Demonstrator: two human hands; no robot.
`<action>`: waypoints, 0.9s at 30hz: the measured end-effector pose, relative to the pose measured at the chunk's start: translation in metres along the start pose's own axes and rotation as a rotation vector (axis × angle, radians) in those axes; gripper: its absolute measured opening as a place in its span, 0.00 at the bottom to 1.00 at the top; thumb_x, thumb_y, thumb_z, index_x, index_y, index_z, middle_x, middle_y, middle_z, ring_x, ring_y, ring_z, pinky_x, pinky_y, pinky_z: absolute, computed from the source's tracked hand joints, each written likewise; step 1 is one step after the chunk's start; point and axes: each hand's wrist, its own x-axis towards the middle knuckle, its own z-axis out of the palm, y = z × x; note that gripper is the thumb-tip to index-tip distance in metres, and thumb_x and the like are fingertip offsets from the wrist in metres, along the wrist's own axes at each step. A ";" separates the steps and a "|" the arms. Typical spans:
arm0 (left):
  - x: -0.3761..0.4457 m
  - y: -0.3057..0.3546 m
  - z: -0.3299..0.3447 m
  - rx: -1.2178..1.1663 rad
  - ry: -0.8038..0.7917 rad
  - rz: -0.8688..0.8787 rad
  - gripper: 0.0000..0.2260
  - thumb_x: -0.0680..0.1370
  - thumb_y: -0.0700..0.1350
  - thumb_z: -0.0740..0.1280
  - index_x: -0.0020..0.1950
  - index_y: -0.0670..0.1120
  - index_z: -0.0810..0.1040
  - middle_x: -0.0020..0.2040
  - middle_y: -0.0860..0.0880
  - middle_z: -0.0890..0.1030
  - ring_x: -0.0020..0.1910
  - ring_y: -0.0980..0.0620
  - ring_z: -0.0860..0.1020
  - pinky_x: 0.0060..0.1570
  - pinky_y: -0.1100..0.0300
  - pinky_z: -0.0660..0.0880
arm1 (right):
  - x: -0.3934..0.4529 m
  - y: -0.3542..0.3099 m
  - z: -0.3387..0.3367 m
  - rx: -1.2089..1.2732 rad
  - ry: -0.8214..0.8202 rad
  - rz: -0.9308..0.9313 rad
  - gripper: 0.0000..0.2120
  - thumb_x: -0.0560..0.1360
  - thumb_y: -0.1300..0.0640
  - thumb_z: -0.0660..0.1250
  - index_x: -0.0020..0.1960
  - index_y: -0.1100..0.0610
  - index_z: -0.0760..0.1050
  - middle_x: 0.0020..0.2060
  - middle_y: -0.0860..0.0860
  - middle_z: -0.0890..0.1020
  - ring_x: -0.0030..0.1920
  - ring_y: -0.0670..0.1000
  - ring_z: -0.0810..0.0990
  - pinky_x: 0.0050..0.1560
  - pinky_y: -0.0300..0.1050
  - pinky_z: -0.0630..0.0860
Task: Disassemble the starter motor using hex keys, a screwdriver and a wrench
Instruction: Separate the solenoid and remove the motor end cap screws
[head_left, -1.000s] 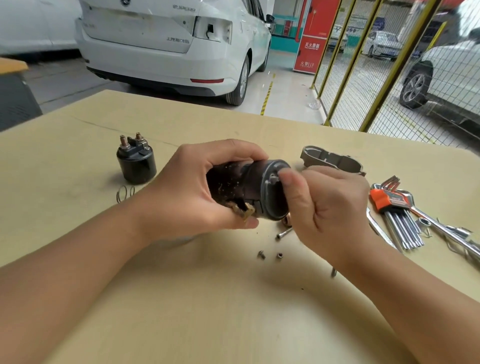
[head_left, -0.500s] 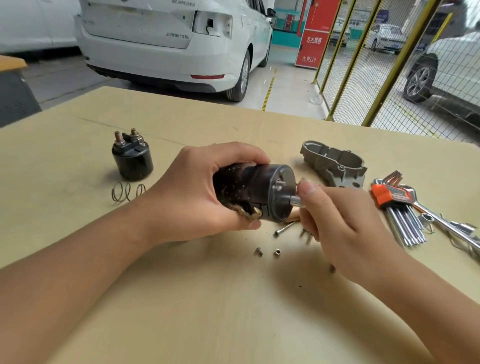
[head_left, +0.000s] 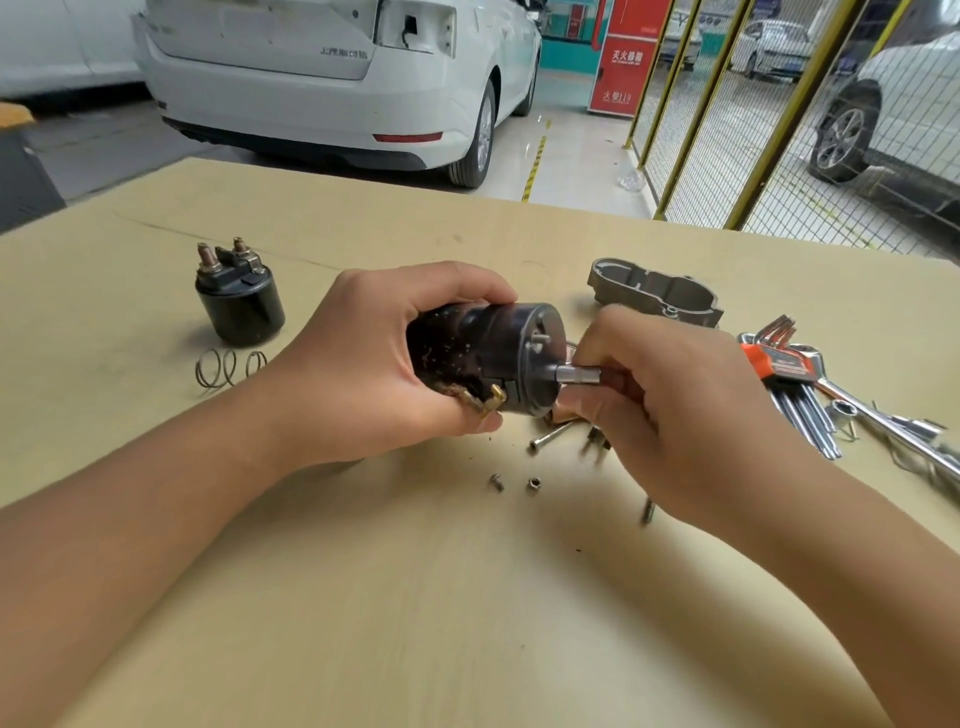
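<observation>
Two bare hands work a dark, grimy starter motor body (head_left: 478, 358) just above a tan tabletop (head_left: 467, 597) in a garage bay. The left hand (head_left: 363, 374) wraps fingers and thumb round the cylinder, holding it on its side with the end cap facing right. The right hand (head_left: 670, 400) pinches a short silver tool shank (head_left: 579, 373) whose tip meets the middle of that end cap; a frayed copper lead with a brass terminal (head_left: 480, 397) hangs from the housing's near side. Loose bolts and small nuts (head_left: 532, 484) lie scattered on the table just below the motor. At far left stands the removed black solenoid (head_left: 240, 299), upright, terminals on top, with a coil spring (head_left: 228, 367) lying just in front of it. Behind the right hand rests a grey cast-aluminium housing (head_left: 655, 294). At right lie an orange-holdered set of hex keys (head_left: 795, 387) and a chrome wrench (head_left: 883, 423), touching or overlapping. A white car (head_left: 332, 88) is parked beyond the table, beside yellow mesh fencing (head_left: 737, 119).
</observation>
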 end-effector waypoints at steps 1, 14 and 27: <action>0.000 0.000 0.000 0.002 0.001 0.001 0.32 0.59 0.41 0.88 0.61 0.54 0.84 0.50 0.58 0.85 0.50 0.57 0.84 0.54 0.68 0.78 | -0.001 0.002 0.000 0.007 0.026 0.001 0.10 0.75 0.60 0.75 0.42 0.58 0.73 0.32 0.44 0.74 0.33 0.48 0.69 0.36 0.39 0.67; 0.000 -0.002 0.000 0.018 0.008 0.037 0.32 0.59 0.44 0.87 0.60 0.58 0.83 0.52 0.63 0.84 0.51 0.62 0.83 0.53 0.74 0.74 | -0.003 0.005 0.007 0.825 0.008 0.371 0.06 0.76 0.51 0.70 0.44 0.53 0.80 0.32 0.56 0.83 0.24 0.53 0.77 0.26 0.45 0.74; 0.000 -0.004 0.001 0.025 0.016 0.037 0.33 0.59 0.39 0.88 0.60 0.57 0.83 0.51 0.64 0.85 0.52 0.63 0.83 0.54 0.74 0.74 | -0.002 -0.007 0.000 1.022 -0.222 0.730 0.23 0.82 0.43 0.65 0.38 0.60 0.80 0.29 0.62 0.80 0.20 0.54 0.70 0.22 0.40 0.68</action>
